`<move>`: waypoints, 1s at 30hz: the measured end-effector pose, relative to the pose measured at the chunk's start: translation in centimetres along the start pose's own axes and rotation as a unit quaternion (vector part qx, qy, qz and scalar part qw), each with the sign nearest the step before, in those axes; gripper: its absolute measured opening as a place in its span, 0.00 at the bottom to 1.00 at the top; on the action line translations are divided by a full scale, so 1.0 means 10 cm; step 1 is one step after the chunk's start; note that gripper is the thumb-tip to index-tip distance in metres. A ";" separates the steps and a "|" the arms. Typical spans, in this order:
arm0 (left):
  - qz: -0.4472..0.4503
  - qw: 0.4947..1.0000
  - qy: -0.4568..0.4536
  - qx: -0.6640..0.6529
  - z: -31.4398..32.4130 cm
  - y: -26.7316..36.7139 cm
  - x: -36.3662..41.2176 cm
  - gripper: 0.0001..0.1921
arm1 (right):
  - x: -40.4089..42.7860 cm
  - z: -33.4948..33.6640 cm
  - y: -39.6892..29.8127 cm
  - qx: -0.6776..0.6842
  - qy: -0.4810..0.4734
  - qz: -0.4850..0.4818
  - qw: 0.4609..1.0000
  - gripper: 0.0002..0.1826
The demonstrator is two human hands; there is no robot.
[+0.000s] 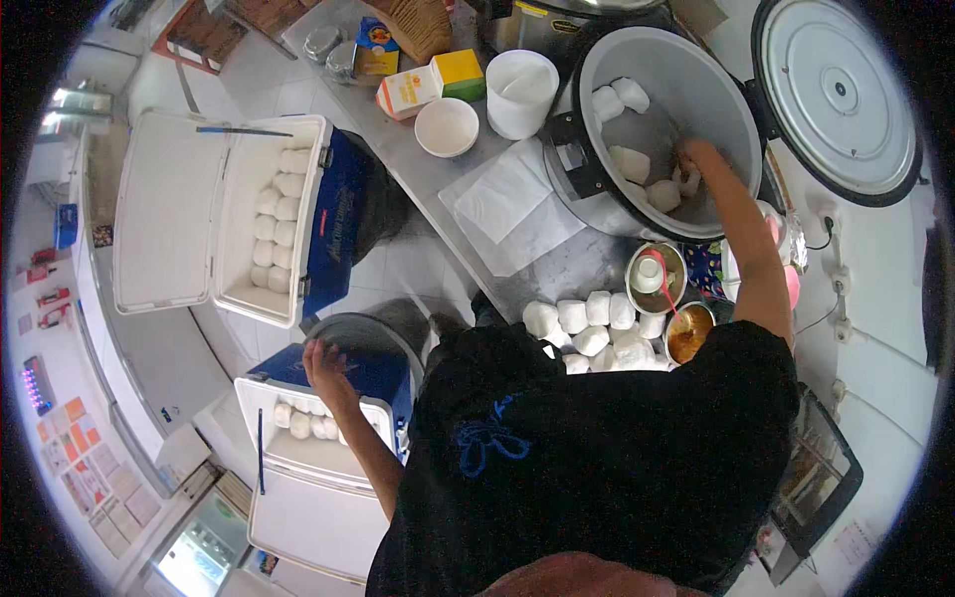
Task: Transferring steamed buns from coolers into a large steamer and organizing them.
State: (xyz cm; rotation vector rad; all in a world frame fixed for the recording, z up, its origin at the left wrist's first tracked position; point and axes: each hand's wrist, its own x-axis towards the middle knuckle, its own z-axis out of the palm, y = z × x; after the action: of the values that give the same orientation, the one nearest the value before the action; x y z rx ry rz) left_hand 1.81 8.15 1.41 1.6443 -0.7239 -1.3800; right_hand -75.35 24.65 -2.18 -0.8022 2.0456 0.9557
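My right hand (697,155) reaches into a large deep pot (671,52) with a grey interior, its fingers closed on a white wrapped bundle (688,181) near the inner wall. Several more white wrapped bundles (630,164) lie in the pot. My left hand (326,366) is held out to the left, fingers apart and holding nothing, by the rim of a round grey bin (373,322) and above an opened blue-and-white cool box (250,407). Whether it touches the rim is unclear. A pile of white wrapped bundles (592,340) lies on the metal table (574,257) before me.
Another opened cool box (317,149) holds rows of white bundles. On the table are clear sheets (507,194), a white bowl (446,127), a white tub (522,89), cartons (456,74) and metal bowls with a pink ladle (660,280). The pot's lid (839,89) stands raised at right.
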 end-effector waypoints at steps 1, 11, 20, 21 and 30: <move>-0.005 1.000 0.001 0.000 -0.10 -0.05 0.00 0.17 | -0.02 -0.03 -0.03 -0.021 -0.014 0.008 1.000 0.27; -0.036 0.997 0.055 -0.038 -0.87 -0.52 -0.38 0.19 | 0.09 -0.15 -0.19 -0.149 -0.055 0.043 0.986 0.31; -0.053 0.995 0.080 -0.031 -0.98 -0.69 -0.52 0.22 | 0.13 -0.18 -0.06 -0.014 -0.066 0.063 0.996 0.30; -0.057 0.994 0.079 -0.039 -0.98 -0.69 -0.51 0.23 | 0.14 -0.17 -0.01 0.040 -0.072 0.080 0.993 0.30; -0.053 0.996 0.067 0.007 -0.89 -0.66 -0.45 0.19 | 0.41 0.50 0.22 0.156 0.245 -0.123 0.949 0.23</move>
State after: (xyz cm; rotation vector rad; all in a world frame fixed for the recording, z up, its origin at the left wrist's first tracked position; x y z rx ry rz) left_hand 8.83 17.18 -2.01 1.7892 -0.5768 -1.3249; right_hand -77.46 28.99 -6.99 -1.1680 2.3558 0.2924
